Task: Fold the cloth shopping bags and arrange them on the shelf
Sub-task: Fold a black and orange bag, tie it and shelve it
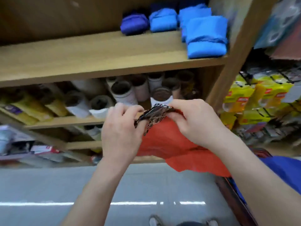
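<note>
**Item in hand:** orange cloth shopping bag (166,144), held in the air in front of the shelving and below the upper shelf (97,51). Its body hangs loose and unfolded.
**Top edge:** dark patterned section (156,111), bunched between the hands. Blur hides whether it is trim or a pouch.
**Left hand** (121,128): grip closed, fingers curled round the near end of the patterned section.
**Right hand** (193,121): grip closed, thumb and fingers pinching the far end and the orange cloth beneath. Holding both ends likely keeps the edge taut for a first fold.
**Already shelved:** folded blue bags (205,36) and a purple bag (134,24), lined up at the right end of the upper shelf. The board to their left is bare, probably where this bag will go.
**Stage:** folding barely begun, in my judgement.
**Nearby:** rolls (123,92) on the lower shelf, yellow packets (254,98) hanging at right, and blue cloth (283,170) low at right, possibly another bag waiting.
</note>
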Available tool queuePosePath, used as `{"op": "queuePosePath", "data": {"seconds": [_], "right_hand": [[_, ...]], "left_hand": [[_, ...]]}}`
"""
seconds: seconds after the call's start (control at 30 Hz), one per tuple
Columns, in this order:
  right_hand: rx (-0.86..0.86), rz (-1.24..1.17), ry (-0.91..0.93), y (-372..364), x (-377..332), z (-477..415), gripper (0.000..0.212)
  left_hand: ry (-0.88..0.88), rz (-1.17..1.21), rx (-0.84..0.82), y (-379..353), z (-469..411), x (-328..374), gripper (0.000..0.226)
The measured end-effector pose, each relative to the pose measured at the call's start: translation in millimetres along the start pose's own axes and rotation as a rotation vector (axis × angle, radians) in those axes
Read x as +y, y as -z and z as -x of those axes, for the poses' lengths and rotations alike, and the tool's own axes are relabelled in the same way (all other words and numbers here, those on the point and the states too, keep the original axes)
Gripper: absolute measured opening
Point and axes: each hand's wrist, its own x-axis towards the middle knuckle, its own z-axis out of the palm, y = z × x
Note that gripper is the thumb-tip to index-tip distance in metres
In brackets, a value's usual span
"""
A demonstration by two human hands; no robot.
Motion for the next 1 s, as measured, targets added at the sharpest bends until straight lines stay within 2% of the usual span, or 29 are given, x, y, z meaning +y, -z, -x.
{"op": "queuePosePath", "data": {"seconds": [0.07,0.13,0.2,0.27,0.33,0.37,0.43,0.57,0.63,0.67,0.73,0.8,0.87,0.9,0.93,1.0], "right_hand": [[0.004,-0.102,0.049,-12,-33,-25,0.013],[-0.029,-0.204,0.106,-23,-63,-50,0.008],[-0.094,-0.285,0.161,-30,-89,-72,0.014],[-0.151,-0.35,0.244,-36,-114,-94,0.019],[-0.164,-0.418,0.308,-41,-136,-115,0.028],[-0.156,-0.455,0.322,-44,-146,-125,0.035],[-0.095,-0.513,0.346,-48,-162,-147,0.042],[0.195,-0.638,0.386,-45,-187,-198,0.027],[0.384,-0.709,0.384,-38,-194,-231,0.024],[0.483,-0.737,0.372,-34,-196,-250,0.024],[0.659,-0.802,0.327,-26,-196,-288,0.02],[0.773,-0.882,0.282,-24,-193,-321,0.015],[0.819,-0.915,0.252,-27,-191,-350,0.017],[0.823,-0.91,0.233,-31,-190,-362,0.02],[0.818,-0.897,0.213,-35,-188,-372,0.021],[0.794,-0.838,0.176,-47,-184,-389,0.021]], "left_hand": [[0.138,-0.096,0.069,27,12,-42,0.031],[0.308,-0.06,0.002,46,28,-77,0.043],[0.475,0.055,-0.056,56,38,-109,0.053],[0.607,0.191,-0.021,67,38,-142,0.045],[0.673,0.347,0.029,81,32,-171,0.015],[0.659,0.37,0.056,90,27,-182,0.007],[0.595,0.297,0.12,109,10,-200,0.016],[0.464,0.365,0.334,147,-51,-222,0.008],[0.33,0.358,0.362,162,-81,-226,0.04],[0.264,0.332,0.336,167,-93,-227,0.051],[0.114,0.246,0.183,171,-109,-231,0.059],[-0.018,0.044,-0.081,165,-116,-244,0.076],[-0.044,-0.243,-0.363,155,-119,-264,0.103],[-0.038,-0.375,-0.442,149,-121,-276,0.11],[-0.019,-0.46,-0.473,143,-123,-287,0.112],[0.018,-0.479,-0.454,139,-134,-304,0.103]]}}
